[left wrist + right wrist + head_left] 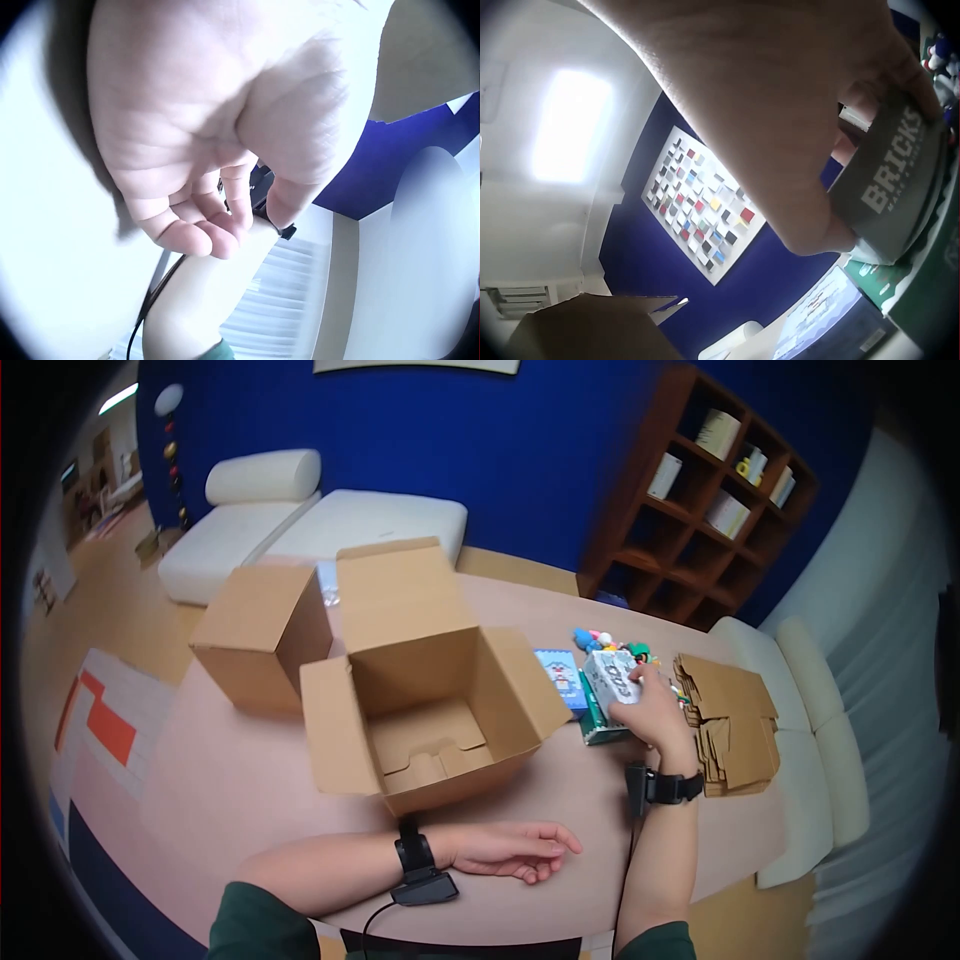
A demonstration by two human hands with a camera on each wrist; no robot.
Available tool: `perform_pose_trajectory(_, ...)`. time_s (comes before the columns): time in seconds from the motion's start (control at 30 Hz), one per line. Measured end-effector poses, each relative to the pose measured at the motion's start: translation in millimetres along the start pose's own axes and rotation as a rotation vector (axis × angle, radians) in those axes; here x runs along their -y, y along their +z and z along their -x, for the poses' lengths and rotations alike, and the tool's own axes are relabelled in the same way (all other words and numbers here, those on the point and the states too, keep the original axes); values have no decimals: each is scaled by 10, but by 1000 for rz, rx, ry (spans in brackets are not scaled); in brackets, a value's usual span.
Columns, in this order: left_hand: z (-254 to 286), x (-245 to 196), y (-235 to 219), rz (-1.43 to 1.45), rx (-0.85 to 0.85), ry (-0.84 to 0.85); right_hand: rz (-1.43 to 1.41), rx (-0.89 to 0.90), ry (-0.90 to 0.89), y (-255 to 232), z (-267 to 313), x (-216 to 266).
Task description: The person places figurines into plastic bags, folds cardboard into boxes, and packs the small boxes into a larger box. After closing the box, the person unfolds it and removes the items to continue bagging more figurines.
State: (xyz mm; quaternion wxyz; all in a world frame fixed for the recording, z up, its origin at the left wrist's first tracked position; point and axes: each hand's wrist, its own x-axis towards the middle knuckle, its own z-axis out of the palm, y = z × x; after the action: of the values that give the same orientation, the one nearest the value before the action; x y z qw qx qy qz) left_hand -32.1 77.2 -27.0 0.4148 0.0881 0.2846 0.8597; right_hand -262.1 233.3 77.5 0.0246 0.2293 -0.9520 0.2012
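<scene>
My right hand (655, 712) grips a small white box (606, 674) on the right side of the table, thumb on the near side and fingers over the far edge. In the right wrist view this box (889, 184) looks grey and carries the word BRICKS. Directly beneath it lies a green package (598, 728), and a blue picture box (562, 678) is just to the left. My left hand (506, 850) rests near the table's front edge, palm turned up and fingers loosely curled around nothing. Ahead of it stands an open cardboard box (415, 675) with its flaps spread.
A closed cardboard box (245, 615) is at the left of the table (240, 780). Small colourful toys (600, 640) are behind the white box. Flattened cardboard (735, 710) lies at the right edge. A white sofa and a brown shelf (690, 510) stand beyond.
</scene>
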Motion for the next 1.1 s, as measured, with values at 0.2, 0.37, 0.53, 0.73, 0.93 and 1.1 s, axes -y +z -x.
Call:
perform_pose_trajectory(0.2,21,21,-5,-56,14,48,-448,-127,-107,-329,120,384)
perform_pose_trajectory(0.37,1,48,-34,-73,72,43,-913,126,-616,-467,499,1171)
perform_pose_trajectory(0.53,-26,61,-1,-100,15,27,-300,448,-933,-244,471,1960)
perform_pose_trajectory(0.73,-17,40,23,-161,27,35,-174,688,-638,-223,440,2138)
perform_pose_trajectory(0.93,11,29,44,-169,1,10,10,189,-789,50,668,2125)
perform_pose_trajectory(1.1,-31,20,21,-179,-48,-27,-144,761,-642,-52,672,2241)
